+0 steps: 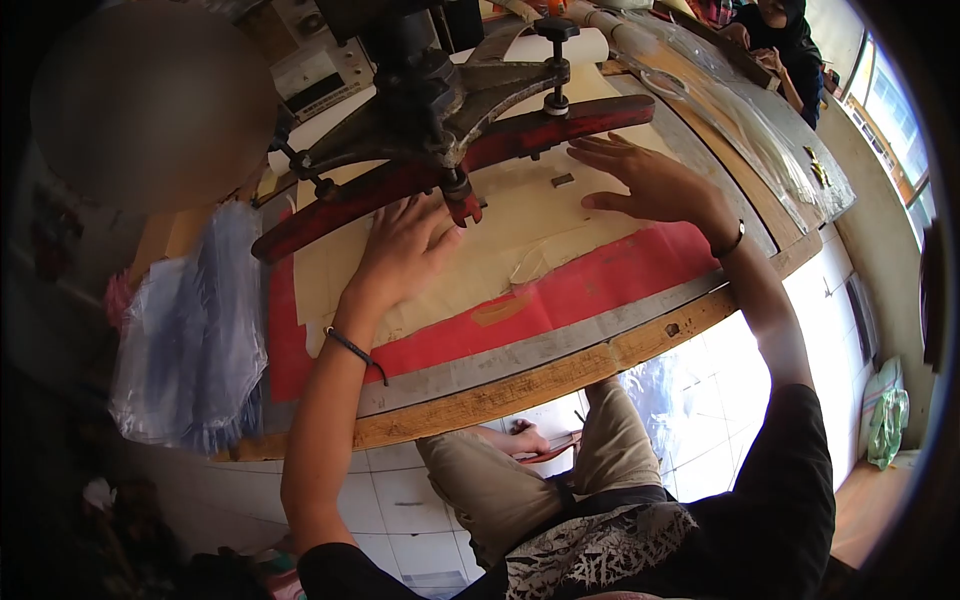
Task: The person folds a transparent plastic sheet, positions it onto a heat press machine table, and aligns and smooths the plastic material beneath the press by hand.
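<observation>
My left hand (402, 252) lies palm down on a cream sheet (400, 312), fingers stretched forward. Its fingertips reach close to the red bar (345, 212) of a press and are partly hidden there. On the sheet's right side my right hand (655, 182) is open, thumb apart from the fingers, the fingertips near the bar's right end. Between the hands sits a small dark metal block (563, 181). A thin clear plastic scrap (530, 264) rests on the cream sheet. Beneath it, a red sheet (600, 282) covers part of the grey metal tabletop (480, 368).
Overhead stands the press's dark metal frame (440, 110) with adjusting knobs. Clear plastic sheets (190, 350) hang over the left edge; more plastic strips (745, 130) lie at right. A control box (320, 75) is behind. Another person (785, 50) works at the far right. The wooden table edge (540, 390) faces me.
</observation>
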{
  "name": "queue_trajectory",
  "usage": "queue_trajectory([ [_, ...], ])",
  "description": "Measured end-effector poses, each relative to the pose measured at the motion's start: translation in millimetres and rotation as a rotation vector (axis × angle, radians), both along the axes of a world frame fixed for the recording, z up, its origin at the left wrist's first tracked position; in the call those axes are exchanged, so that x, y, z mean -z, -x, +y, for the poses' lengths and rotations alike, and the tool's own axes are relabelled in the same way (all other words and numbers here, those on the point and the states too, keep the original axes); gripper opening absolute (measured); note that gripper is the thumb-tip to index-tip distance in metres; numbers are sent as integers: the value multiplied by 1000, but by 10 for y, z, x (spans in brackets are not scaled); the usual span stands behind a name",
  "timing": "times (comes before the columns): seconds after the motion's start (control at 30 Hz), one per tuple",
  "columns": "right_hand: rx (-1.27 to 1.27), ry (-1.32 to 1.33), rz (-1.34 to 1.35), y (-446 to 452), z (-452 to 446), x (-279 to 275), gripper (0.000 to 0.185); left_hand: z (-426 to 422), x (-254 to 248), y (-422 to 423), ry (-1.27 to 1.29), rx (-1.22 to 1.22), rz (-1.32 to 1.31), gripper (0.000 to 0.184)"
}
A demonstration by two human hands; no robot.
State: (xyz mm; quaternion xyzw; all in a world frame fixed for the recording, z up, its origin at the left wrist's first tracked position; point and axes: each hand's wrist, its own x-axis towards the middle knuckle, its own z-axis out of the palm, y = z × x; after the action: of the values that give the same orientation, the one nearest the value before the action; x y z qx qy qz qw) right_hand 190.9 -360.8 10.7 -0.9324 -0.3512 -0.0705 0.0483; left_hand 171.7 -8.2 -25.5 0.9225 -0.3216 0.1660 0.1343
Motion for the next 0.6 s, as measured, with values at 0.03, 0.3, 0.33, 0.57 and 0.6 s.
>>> queue_trajectory([
  [0.03, -23, 21, -18, -8, 26, 49, 70, 11, 29, -5, 4, 15, -19, 38],
  [0.3, 5, 48, 0, 32, 73, 94, 63, -95, -28, 152, -99, -204, 123, 60],
  [0.33, 8, 43, -7, 26, 80, 101, 62, -119, 17, 201, -141, -284, 77, 63],
  [0.57, 44, 23, 50, -16, 125, 51, 53, -150, 97, 263, -158, -326, 109, 71],
  [0.6, 43, 29, 39, -14, 125, 43, 53, -150, 112, 266, -158, -326, 105, 71],
])
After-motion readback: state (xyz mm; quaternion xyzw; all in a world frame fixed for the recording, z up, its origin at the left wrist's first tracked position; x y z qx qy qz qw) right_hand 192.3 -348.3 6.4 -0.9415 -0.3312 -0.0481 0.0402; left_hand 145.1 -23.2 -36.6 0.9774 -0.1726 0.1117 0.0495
